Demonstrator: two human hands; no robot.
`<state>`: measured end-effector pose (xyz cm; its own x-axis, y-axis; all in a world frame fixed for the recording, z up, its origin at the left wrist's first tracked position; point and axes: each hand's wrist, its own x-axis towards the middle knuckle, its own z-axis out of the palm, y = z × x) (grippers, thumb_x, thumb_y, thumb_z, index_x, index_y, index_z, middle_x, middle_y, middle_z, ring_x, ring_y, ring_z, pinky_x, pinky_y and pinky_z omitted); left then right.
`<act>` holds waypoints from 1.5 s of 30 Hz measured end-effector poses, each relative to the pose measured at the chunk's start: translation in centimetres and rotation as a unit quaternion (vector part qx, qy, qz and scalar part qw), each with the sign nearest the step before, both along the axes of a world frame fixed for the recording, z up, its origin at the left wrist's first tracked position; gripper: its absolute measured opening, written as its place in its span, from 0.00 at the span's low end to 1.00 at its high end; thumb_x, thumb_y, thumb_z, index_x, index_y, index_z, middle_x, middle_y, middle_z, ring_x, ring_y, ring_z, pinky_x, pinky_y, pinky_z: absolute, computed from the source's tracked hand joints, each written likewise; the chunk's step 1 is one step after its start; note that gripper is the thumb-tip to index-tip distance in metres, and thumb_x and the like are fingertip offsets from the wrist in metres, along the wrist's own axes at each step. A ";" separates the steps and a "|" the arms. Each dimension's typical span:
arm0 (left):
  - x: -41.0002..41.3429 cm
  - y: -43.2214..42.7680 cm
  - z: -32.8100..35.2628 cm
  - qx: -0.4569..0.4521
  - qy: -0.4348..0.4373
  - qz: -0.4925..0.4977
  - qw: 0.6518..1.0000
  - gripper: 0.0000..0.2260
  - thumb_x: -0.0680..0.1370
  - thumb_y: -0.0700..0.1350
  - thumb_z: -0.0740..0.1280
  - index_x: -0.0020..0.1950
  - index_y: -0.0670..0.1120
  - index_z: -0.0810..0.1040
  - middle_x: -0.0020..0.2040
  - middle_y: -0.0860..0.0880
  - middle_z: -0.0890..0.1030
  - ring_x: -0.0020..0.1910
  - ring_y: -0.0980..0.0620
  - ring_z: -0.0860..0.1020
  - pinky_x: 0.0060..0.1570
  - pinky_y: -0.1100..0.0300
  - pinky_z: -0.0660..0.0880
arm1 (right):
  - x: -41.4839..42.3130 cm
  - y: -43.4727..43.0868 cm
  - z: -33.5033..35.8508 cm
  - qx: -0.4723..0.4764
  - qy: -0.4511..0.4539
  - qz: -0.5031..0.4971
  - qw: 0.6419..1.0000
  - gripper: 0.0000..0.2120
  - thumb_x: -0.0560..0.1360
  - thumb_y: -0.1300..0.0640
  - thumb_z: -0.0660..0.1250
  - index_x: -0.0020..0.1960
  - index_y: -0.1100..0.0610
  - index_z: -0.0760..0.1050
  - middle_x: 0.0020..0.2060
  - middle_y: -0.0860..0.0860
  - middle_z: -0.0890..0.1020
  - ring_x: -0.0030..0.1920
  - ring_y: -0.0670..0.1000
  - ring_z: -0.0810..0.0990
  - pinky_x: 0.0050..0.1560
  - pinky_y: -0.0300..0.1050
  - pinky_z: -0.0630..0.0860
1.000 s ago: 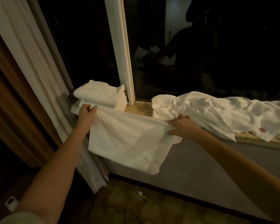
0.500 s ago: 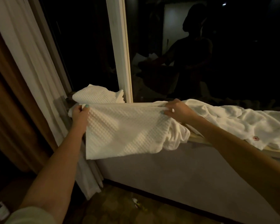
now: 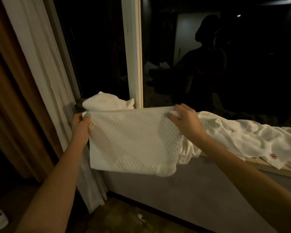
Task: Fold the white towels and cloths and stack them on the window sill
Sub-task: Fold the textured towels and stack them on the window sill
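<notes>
Towel (image 3: 133, 142) pinched taut between left hand (image 3: 81, 121) and right hand (image 3: 185, 120)

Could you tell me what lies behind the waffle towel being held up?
Behind the waffle towel, the folded towel stack shows above its top edge; the stack's lower part and the sill beneath are covered. The crumpled white cloth runs behind its right edge.

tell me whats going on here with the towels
A person is folding towels at a window sill. The left hand and right hand each pinch a top corner of a white waffle towel, held up in front of the sill. A folded stack sits behind it; crumpled white cloths lie to the right.
</notes>
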<state>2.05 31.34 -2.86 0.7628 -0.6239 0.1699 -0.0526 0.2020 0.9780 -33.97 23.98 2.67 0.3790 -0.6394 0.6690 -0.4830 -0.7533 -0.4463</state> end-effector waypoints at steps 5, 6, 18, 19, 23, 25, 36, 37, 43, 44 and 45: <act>1.8 -1.3 2.1 0.043 -0.044 -0.007 0.998 0.15 0.80 0.48 0.64 0.60 0.38 0.73 0.48 0.42 0.77 0.47 0.46 0.76 0.49 0.52 0.74 | 1.4 -5.0 2.9 0.134 0.244 -0.021 0.960 0.16 0.75 0.49 0.69 0.54 0.61 0.78 0.49 0.57 0.79 0.48 0.55 0.78 0.44 0.43 0.68; 1.7 -1.6 2.5 0.057 -0.069 -0.017 0.996 0.14 0.80 0.48 0.64 0.58 0.38 0.73 0.48 0.42 0.76 0.47 0.45 0.75 0.49 0.51 0.73 | 1.4 -6.2 3.2 0.176 0.260 -0.043 0.948 0.17 0.75 0.48 0.69 0.56 0.60 0.77 0.52 0.56 0.79 0.49 0.55 0.78 0.45 0.44 0.69; -1.2 -3.6 6.5 0.060 -0.208 -0.014 0.976 0.03 0.81 0.42 0.61 0.53 0.44 0.70 0.46 0.45 0.74 0.45 0.50 0.72 0.46 0.56 0.70 | 1.8 -5.2 2.8 0.180 0.159 0.076 0.968 0.11 0.73 0.54 0.73 0.37 0.55 0.73 0.33 0.47 0.73 0.40 0.49 0.73 0.37 0.40 0.67; -0.9 -3.5 6.4 0.059 -0.192 -0.010 0.979 0.04 0.81 0.43 0.61 0.54 0.44 0.71 0.48 0.44 0.74 0.47 0.49 0.73 0.49 0.55 0.70 | 1.3 -5.3 3.6 0.170 0.108 0.049 0.978 0.13 0.73 0.55 0.73 0.35 0.56 0.72 0.32 0.48 0.72 0.39 0.51 0.73 0.36 0.39 0.67; 0.6 -2.6 5.9 0.069 -0.171 0.001 0.983 0.10 0.81 0.44 0.62 0.59 0.41 0.72 0.49 0.45 0.76 0.47 0.49 0.74 0.49 0.57 0.71 | -0.5 -5.9 4.5 0.151 0.073 -0.012 0.986 0.13 0.74 0.54 0.72 0.47 0.66 0.77 0.42 0.61 0.78 0.47 0.59 0.78 0.45 0.47 0.73; 0.4 -2.1 6.4 0.057 -0.165 -0.008 0.985 0.06 0.82 0.43 0.61 0.56 0.42 0.72 0.43 0.48 0.75 0.40 0.53 0.73 0.41 0.60 0.72 | -0.6 -5.4 5.1 0.137 0.046 0.007 0.989 0.12 0.74 0.54 0.72 0.37 0.55 0.71 0.34 0.51 0.74 0.38 0.52 0.74 0.37 0.42 0.67; 0.8 -0.3 7.6 0.040 -0.155 -0.032 0.987 0.06 0.81 0.47 0.63 0.54 0.46 0.71 0.46 0.47 0.75 0.48 0.47 0.74 0.50 0.50 0.73 | -0.7 -5.5 5.5 0.217 -0.013 0.005 0.976 0.14 0.71 0.53 0.74 0.36 0.57 0.71 0.31 0.49 0.72 0.33 0.47 0.72 0.35 0.42 0.69; 0.6 -0.2 7.8 0.037 -0.158 -0.033 0.986 0.06 0.81 0.46 0.63 0.55 0.45 0.71 0.44 0.48 0.75 0.46 0.48 0.74 0.49 0.52 0.73 | -0.8 -5.4 5.7 0.232 -0.012 0.018 0.973 0.15 0.71 0.54 0.74 0.35 0.56 0.70 0.31 0.49 0.71 0.33 0.47 0.71 0.36 0.42 0.68; 0.9 0.9 5.6 0.088 -0.173 -0.043 0.980 0.09 0.79 0.40 0.66 0.56 0.44 0.68 0.47 0.49 0.74 0.43 0.52 0.74 0.39 0.64 0.71 | -1.5 -3.8 5.6 0.266 -0.019 0.085 0.960 0.09 0.74 0.55 0.70 0.43 0.56 0.71 0.38 0.52 0.72 0.38 0.48 0.73 0.39 0.41 0.72; 1.2 1.0 4.8 0.105 -0.164 -0.050 0.980 0.10 0.79 0.38 0.66 0.58 0.44 0.69 0.50 0.46 0.75 0.46 0.50 0.74 0.39 0.63 0.72 | -1.3 -3.3 5.6 0.273 -0.031 0.102 0.956 0.08 0.75 0.56 0.70 0.46 0.57 0.71 0.41 0.53 0.73 0.40 0.49 0.74 0.40 0.41 0.73; 1.3 1.4 4.2 0.125 -0.158 -0.063 0.977 0.11 0.79 0.37 0.66 0.60 0.43 0.70 0.54 0.43 0.75 0.50 0.48 0.74 0.41 0.63 0.72 | -1.0 -2.9 5.7 0.283 -0.046 0.119 0.951 0.09 0.74 0.58 0.70 0.50 0.58 0.72 0.44 0.53 0.74 0.43 0.50 0.75 0.42 0.41 0.75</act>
